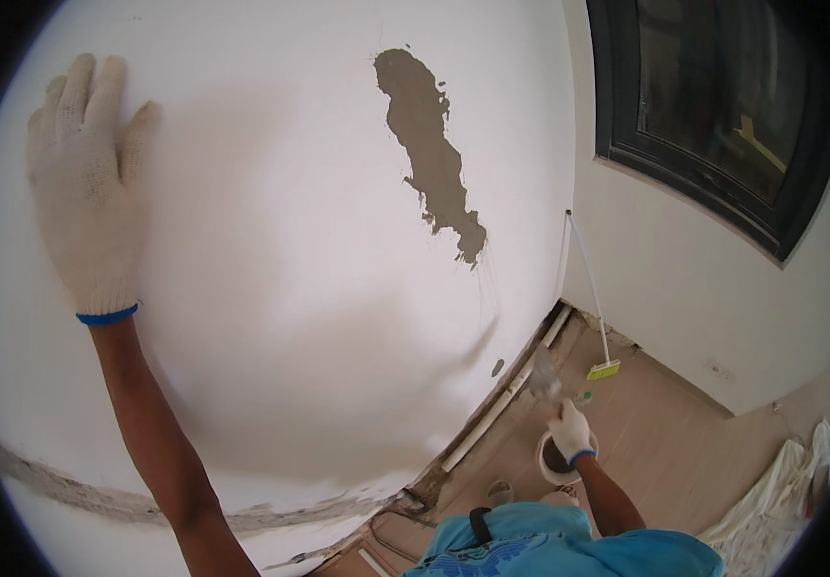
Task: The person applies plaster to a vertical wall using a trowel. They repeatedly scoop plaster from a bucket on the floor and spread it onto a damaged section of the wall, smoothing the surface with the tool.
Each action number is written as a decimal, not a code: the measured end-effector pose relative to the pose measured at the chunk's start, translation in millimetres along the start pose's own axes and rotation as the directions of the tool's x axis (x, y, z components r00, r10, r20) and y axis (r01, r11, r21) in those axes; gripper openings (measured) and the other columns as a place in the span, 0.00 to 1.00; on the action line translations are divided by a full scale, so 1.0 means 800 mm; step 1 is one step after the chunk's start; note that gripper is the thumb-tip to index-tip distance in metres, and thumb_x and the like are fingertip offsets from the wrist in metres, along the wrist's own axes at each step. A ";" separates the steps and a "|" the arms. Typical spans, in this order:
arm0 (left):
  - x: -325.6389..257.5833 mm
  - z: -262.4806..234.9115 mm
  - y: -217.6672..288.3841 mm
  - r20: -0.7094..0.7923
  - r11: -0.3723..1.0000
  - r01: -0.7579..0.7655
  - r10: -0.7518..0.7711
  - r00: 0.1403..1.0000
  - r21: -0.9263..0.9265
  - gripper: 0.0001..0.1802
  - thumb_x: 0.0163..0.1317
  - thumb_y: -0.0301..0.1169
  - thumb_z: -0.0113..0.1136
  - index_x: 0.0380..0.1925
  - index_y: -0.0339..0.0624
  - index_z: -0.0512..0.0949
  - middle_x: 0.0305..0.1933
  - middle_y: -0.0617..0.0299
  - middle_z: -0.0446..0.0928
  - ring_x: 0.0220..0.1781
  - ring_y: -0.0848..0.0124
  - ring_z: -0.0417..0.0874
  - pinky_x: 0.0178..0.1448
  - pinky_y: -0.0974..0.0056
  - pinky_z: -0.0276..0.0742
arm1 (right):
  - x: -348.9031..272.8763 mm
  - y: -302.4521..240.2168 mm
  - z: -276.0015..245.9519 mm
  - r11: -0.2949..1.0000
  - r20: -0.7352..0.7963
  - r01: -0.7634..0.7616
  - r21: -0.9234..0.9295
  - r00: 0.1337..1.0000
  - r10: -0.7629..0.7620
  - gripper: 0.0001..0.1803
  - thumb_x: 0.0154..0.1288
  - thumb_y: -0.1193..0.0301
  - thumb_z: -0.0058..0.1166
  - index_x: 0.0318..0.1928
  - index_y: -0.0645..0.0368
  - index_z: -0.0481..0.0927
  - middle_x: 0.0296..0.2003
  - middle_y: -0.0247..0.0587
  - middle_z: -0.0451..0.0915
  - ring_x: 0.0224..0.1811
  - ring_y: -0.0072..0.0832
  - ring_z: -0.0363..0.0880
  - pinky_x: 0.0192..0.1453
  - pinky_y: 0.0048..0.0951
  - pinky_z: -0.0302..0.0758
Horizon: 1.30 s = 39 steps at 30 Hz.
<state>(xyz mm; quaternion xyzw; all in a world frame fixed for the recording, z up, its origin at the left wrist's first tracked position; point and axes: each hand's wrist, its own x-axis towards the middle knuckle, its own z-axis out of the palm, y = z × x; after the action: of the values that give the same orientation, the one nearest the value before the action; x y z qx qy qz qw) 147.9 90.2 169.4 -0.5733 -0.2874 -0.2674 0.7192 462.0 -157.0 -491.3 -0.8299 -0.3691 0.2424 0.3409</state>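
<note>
My left hand [88,192], in a white knitted glove with a blue cuff, is raised at the left with its fingers stretched out against the white wall [271,173]. Low on the right, my gloved right hand [570,430] is closed round the handle of a trowel [545,375], whose grey blade is smeared by motion and points up and away from me. Just below that hand stands a white bucket [547,462] with dark grey mortar [555,456] inside, partly covered by hand and wrist. A long, ragged grey mortar patch [429,144] runs down the wall between my hands.
A white-handled broom [604,368] with a yellow-green head leans in the corner. Beside the bucket is a small green-topped item [583,397]. White sheeting [770,490] lies at the lower right, below a dark-framed window [693,173]. A pale strip [492,413] follows the wall's foot.
</note>
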 end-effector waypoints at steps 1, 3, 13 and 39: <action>-0.002 -0.002 -0.003 0.010 1.000 -0.002 0.002 1.000 0.000 0.25 0.76 0.46 0.61 0.67 0.47 0.80 0.73 0.53 0.77 0.76 0.52 0.73 0.81 0.50 0.67 | -0.018 0.036 -0.006 0.997 0.056 -0.070 -0.041 0.996 0.072 0.26 0.61 0.64 0.64 0.58 0.60 0.78 0.42 0.61 0.86 0.50 0.60 0.85 0.52 0.52 0.79; -0.002 -0.007 0.006 0.017 0.999 0.011 -0.010 1.000 -0.032 0.25 0.75 0.45 0.62 0.67 0.46 0.79 0.74 0.52 0.76 0.77 0.49 0.71 0.82 0.50 0.66 | -0.063 0.108 -0.022 0.967 0.091 -0.226 -0.119 0.967 0.237 0.28 0.61 0.62 0.64 0.61 0.59 0.79 0.46 0.62 0.87 0.52 0.57 0.86 0.55 0.51 0.80; -0.032 -0.036 0.109 0.157 0.919 0.080 -0.020 0.987 -0.385 0.34 0.71 0.43 0.65 0.74 0.47 0.71 0.81 0.52 0.66 0.85 0.49 0.59 0.89 0.41 0.47 | -0.293 0.404 -0.048 0.563 0.125 -0.792 -0.236 0.550 0.826 0.28 0.62 0.70 0.68 0.64 0.59 0.81 0.51 0.49 0.88 0.52 0.43 0.87 0.54 0.41 0.82; 0.003 -0.080 0.264 0.499 0.890 0.069 0.187 0.846 -0.451 0.38 0.63 0.46 0.70 0.68 0.38 0.70 0.73 0.47 0.64 0.77 0.46 0.61 0.81 0.37 0.52 | -0.250 0.383 -0.093 0.778 0.061 -0.627 0.046 0.779 0.624 0.22 0.61 0.73 0.61 0.55 0.37 0.86 0.23 0.36 0.81 0.18 0.30 0.79 0.20 0.37 0.74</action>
<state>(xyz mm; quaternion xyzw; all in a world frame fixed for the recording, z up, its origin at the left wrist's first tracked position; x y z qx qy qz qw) 307.0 69.5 18.4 -0.7845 -0.3856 -0.1353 0.4665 526.4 -493.1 -641.0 -0.8888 -0.0720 0.3707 0.2595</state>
